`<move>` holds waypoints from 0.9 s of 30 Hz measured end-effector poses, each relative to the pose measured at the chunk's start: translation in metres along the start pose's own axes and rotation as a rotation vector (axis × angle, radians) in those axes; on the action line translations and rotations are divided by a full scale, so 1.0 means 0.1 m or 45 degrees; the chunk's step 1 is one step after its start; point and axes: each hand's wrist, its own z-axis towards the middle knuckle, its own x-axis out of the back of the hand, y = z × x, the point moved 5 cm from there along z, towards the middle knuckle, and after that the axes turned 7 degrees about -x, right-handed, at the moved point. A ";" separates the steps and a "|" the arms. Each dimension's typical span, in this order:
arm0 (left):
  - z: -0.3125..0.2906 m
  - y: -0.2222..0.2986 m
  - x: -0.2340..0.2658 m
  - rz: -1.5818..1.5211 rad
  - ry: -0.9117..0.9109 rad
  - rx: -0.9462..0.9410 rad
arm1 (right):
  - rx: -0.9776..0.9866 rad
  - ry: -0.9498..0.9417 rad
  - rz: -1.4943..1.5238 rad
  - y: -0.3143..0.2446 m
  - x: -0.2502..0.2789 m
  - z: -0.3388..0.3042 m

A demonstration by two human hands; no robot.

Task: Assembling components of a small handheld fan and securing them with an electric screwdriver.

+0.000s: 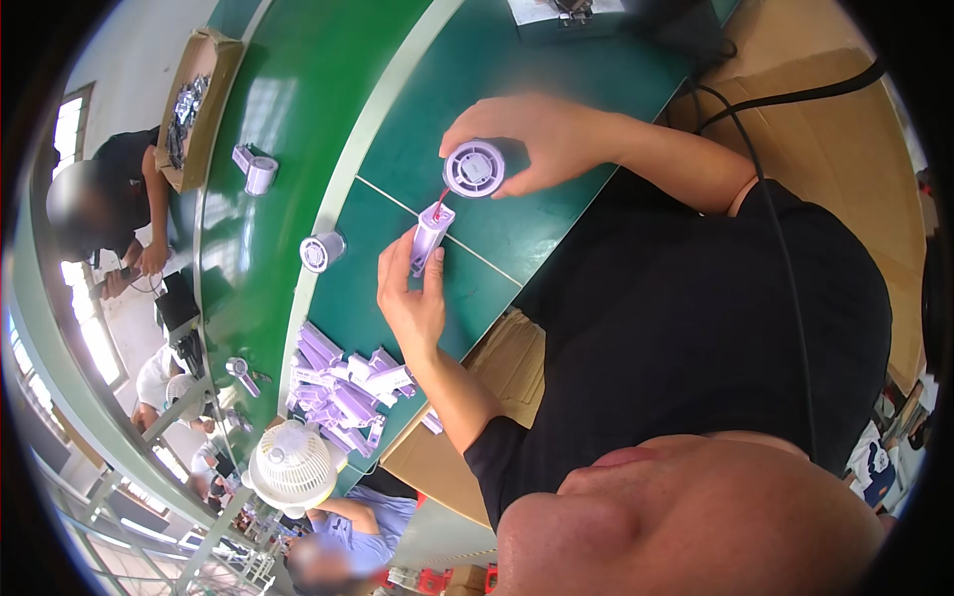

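My right hand [542, 139] is closed around a round lilac fan head [475, 169], its slotted ring and pale hub facing up. My left hand [411, 303] grips a lilac fan handle [431, 236] close beneath it, thumb on one side and fingers on the other. Red wire [439, 206] runs from the handle's open end to the fan head; the two parts are apart. Past my left hand lies a heap of lilac handle parts [343, 397]. A separate lilac fan head [322, 252] stands by the belt's pale rail.
A green belt [288, 109] runs beyond the pale rail, carrying lilac fan assemblies [260, 174]. A white caged fan [293, 464] stands past the heap. Across the belt are a carton of metal parts [187, 124] and a co-worker [119, 194]. Black cable [760, 164] hangs by my right arm.
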 end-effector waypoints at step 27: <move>0.80 0.84 -0.39 -0.183 0.091 -0.448 | -0.378 -0.139 -0.043 0.54 0.25 -0.34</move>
